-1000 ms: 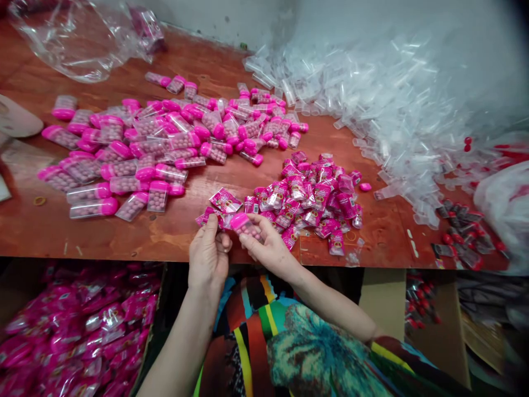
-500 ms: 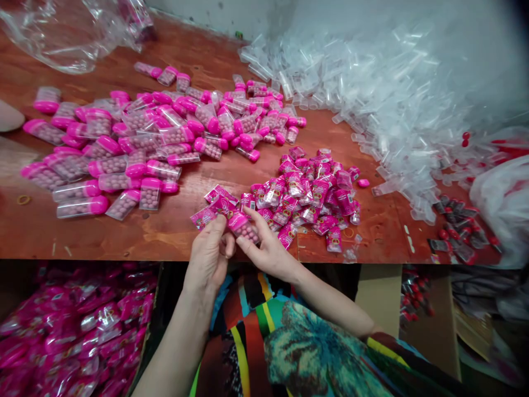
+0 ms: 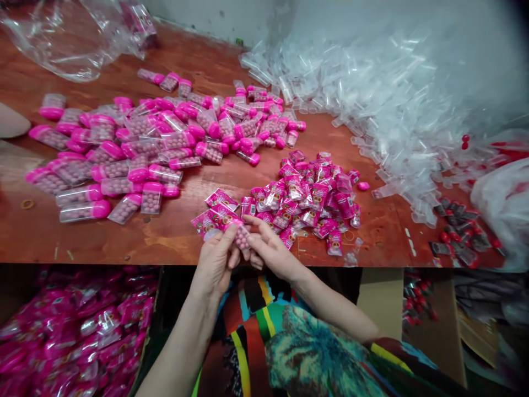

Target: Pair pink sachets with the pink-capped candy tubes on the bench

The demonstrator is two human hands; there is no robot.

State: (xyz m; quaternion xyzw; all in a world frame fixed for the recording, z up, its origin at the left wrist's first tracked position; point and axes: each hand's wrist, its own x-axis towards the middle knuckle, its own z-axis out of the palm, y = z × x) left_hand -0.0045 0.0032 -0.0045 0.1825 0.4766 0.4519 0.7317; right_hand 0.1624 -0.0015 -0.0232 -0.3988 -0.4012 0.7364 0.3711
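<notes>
Close to the table's front edge, both my hands hold a small clear candy container (image 3: 242,238) filled with pink balls. My left hand (image 3: 215,262) pinches its left side with the thumb in front. From the right, my right hand (image 3: 275,252) grips it, fingers curled around the side and bottom. Flat printed pink wrappers (image 3: 222,199) lie just beyond my fingertips. A heap of pink wrapped packets (image 3: 308,193) rests right beside my right hand. Farther left spreads a pile of filled containers with pink caps (image 3: 140,146).
Clear empty tubes (image 3: 372,94) are heaped along the wall at the back right. Red-capped containers (image 3: 463,231) and a white plastic bag (image 3: 506,204) lie at the right edge. A clear bag (image 3: 78,60) sits back left. Below the table, a box holds pink packets (image 3: 78,331).
The container has turned more upright between my hands, and my right fingers have curled in around it. My left hand has shifted slightly right. The piles look the same.
</notes>
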